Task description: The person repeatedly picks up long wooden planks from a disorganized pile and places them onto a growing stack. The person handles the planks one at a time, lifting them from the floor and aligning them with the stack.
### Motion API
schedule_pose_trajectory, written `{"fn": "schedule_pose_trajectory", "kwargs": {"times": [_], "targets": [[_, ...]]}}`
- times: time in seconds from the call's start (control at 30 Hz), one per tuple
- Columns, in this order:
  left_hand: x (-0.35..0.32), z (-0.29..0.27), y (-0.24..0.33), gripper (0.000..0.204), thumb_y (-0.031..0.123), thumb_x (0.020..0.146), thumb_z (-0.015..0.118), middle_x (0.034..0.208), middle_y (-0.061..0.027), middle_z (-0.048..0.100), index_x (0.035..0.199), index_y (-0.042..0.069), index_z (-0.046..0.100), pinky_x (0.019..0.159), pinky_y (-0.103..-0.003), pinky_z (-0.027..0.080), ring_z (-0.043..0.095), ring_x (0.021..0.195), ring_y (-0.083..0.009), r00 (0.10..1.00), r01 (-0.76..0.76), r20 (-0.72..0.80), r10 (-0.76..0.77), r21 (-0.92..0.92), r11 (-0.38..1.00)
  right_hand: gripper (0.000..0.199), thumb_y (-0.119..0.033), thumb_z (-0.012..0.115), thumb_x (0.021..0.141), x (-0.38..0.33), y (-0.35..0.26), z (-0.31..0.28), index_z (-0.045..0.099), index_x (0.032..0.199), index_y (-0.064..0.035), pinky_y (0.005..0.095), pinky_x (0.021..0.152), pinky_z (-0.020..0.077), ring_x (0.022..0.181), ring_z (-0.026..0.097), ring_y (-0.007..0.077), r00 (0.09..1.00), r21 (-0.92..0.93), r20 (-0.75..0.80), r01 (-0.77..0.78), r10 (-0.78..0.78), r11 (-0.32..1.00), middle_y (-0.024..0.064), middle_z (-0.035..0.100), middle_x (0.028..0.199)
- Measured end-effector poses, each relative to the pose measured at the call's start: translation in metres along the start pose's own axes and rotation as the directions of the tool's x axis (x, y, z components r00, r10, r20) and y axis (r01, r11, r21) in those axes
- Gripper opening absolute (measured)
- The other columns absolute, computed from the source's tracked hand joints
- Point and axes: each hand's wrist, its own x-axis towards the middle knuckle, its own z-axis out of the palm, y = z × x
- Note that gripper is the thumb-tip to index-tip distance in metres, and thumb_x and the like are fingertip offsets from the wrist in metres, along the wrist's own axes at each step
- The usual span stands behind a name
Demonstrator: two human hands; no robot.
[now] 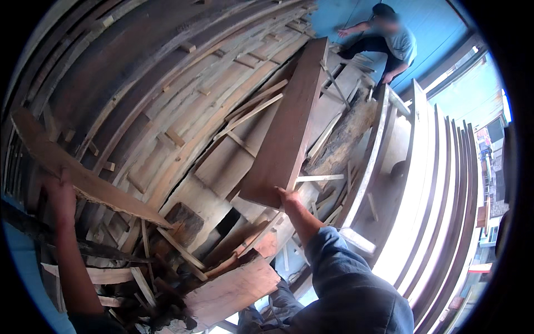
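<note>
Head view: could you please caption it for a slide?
Right hand lifts a long dark-brown plank; left hand grips a rough board.

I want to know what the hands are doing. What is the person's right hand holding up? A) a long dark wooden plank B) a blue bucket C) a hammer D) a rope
A: the right hand grips the near end of a long dark plank that slants up over the pile of boards.
</note>
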Motion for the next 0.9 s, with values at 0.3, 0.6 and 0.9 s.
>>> {"fn": "schedule_pose_trajectory", "kwargs": {"times": [0.3,0.6,0.9], "targets": [[0.005,0.011,0.008,0.074,0.016,0.1,0.055,0.159,-0.032,0.03,0.158,-0.01,0.016,0.122,-0.044,0.027,0.035,0.149,-0.039,0.974,-0.195,-0.123,0.189,-0.04,0.98,0.078,-0.06,0.087,0.075,0.031,0.036,-0.009,0.073,0.115,0.0061,0.0412,0.081,0.0564,0.094,0.073,0.0266,0.998,-0.105,-0.006,-0.061,0.061,0.993,0.0179,0.076,0.106],[-0.003,0.013,0.015,0.075,0.017,0.102,0.055,0.161,-0.03,0.028,0.159,-0.009,0.014,0.123,-0.044,0.027,0.033,0.15,-0.0383,0.963,-0.203,-0.183,0.199,0.001,0.979,0.075,-0.056,0.087,0.077,-0.004,0.017,-0.026,0.072,0.11,0.0093,0.0403,0.078,0.0557,0.09,0.072,0.025,0.996,-0.048,0.049,-0.067,0.07,0.997,0.0159,0.075,0.102],[0.0,0.013,0.009,0.074,0.016,0.101,0.055,0.159,-0.0313,0.03,0.158,-0.01,0.016,0.122,-0.045,0.027,0.035,0.149,-0.0389,0.954,-0.23,-0.188,0.233,0.041,0.972,0.075,-0.055,0.088,0.077,-0.002,0.022,-0.026,0.073,0.116,0.0074,0.0398,0.085,0.0559,0.096,0.073,0.0276,0.998,-0.03,0.045,-0.035,0.036,0.999,0.0182,0.076,0.108]]}}
